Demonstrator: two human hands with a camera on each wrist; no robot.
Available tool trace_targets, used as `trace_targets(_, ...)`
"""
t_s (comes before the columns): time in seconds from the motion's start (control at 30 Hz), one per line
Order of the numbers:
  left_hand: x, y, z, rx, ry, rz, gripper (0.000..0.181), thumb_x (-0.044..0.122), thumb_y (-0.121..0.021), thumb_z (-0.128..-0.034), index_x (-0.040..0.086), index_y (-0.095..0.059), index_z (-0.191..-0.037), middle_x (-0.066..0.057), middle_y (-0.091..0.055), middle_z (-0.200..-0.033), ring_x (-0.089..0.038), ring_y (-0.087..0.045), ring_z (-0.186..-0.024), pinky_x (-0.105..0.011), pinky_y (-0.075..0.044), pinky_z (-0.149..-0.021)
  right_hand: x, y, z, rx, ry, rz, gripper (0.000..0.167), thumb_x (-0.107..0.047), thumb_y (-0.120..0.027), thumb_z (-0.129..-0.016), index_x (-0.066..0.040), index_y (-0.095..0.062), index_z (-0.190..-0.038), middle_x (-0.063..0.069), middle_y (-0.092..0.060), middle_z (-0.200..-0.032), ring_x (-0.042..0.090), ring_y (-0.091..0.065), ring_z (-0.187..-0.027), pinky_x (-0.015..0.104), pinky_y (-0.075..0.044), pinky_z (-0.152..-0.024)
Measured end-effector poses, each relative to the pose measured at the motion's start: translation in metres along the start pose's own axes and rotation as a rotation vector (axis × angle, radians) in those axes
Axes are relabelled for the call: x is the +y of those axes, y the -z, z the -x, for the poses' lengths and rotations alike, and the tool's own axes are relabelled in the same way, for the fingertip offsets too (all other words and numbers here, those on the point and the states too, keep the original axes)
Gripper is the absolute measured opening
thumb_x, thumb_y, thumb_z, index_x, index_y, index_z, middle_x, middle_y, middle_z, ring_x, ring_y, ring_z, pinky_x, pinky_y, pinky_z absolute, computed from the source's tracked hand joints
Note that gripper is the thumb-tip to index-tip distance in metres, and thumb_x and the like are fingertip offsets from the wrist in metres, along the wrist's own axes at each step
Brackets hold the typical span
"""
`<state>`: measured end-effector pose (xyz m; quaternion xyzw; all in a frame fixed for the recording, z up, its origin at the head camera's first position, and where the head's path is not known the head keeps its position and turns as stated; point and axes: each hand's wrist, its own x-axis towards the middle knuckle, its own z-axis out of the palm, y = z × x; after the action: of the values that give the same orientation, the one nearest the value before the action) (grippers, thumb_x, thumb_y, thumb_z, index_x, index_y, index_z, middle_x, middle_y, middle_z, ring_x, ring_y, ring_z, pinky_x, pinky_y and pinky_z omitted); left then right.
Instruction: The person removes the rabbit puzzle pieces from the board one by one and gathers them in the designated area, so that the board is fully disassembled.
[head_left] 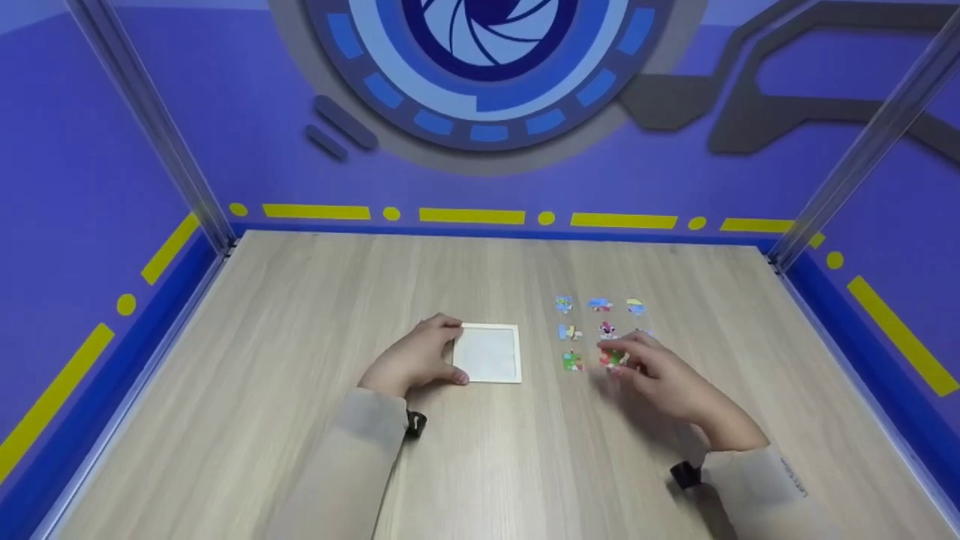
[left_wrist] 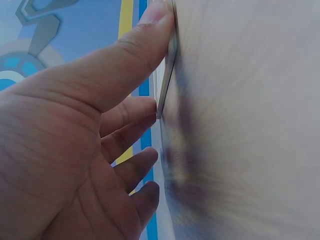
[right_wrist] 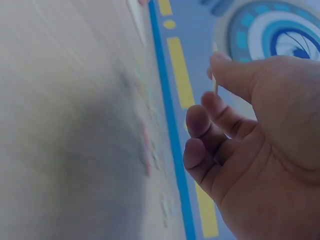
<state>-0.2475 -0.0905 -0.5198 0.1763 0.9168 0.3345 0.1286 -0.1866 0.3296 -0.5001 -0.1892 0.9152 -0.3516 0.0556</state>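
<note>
My left hand (head_left: 416,358) holds the left side of a white square puzzle frame (head_left: 517,354), which lies flat on the table. The thumb is at its near corner and the fingers at its far corner. My right hand (head_left: 667,379) is just above the lower rows of small jigsaw pieces. In the right wrist view, its thumb and fingers pinch a thin puzzle piece (right_wrist: 215,84), seen edge-on and raised off the table. A red-and-green piece (head_left: 611,358) shows by those fingertips in the head view; whether it is the pinched one I cannot tell.
Several colourful jigsaw pieces (head_left: 572,361) lie spaced in rows right of the frame, some partly hidden by the right hand. The wood-grain table (head_left: 337,300) is bordered by blue-purple panels (head_left: 480,180) at the back and both sides.
</note>
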Motion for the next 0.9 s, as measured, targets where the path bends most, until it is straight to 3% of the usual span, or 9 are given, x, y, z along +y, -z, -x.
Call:
trace_targets(0.43, 0.001, 0.0, -0.001, 0.003, -0.004, -0.009, 0.093, 0.026, -0.103, -0.0836, 0.001, -0.059, -0.162, -0.009, -0.051, -0.174, -0.034, -0.043, -0.167, -0.049, -0.039, -0.139, 0.024, 0.03, 0.009, 0.097, -0.026, 0.015, 0.047, -0.006, -0.069, -0.111, -0.013, -0.066, -0.158, 0.009, -0.066, -0.142, 0.014, -0.058, -0.099, 0.022, -0.052, -0.077)
trace_targets(0.63, 0.001, 0.0, -0.002, -0.009, 0.011, -0.006, 0.094, 0.025, -0.102, -0.0842, 0.0, -0.058, -0.163, -0.009, -0.05, -0.176, -0.036, -0.042, -0.168, -0.051, -0.038, -0.14, 0.036, 0.032, 0.01, 0.089, -0.075, 0.029, 0.044, -0.003, -0.068, -0.11, -0.012, -0.069, -0.154, 0.009, -0.067, -0.144, 0.018, -0.061, -0.104, 0.021, -0.055, -0.081)
trace_targets(0.9, 0.001, 0.001, 0.0, -0.016, 0.02, -0.005, 0.095, 0.026, -0.102, -0.0846, 0.001, -0.057, -0.164, -0.009, -0.047, -0.178, -0.037, -0.034, -0.173, -0.053, -0.033, -0.142, 0.049, 0.038, 0.013, 0.056, -0.162, 0.047, 0.041, -0.015, -0.07, -0.112, -0.021, -0.069, -0.153, 0.006, -0.067, -0.147, 0.023, -0.061, -0.11, 0.022, -0.053, -0.084)
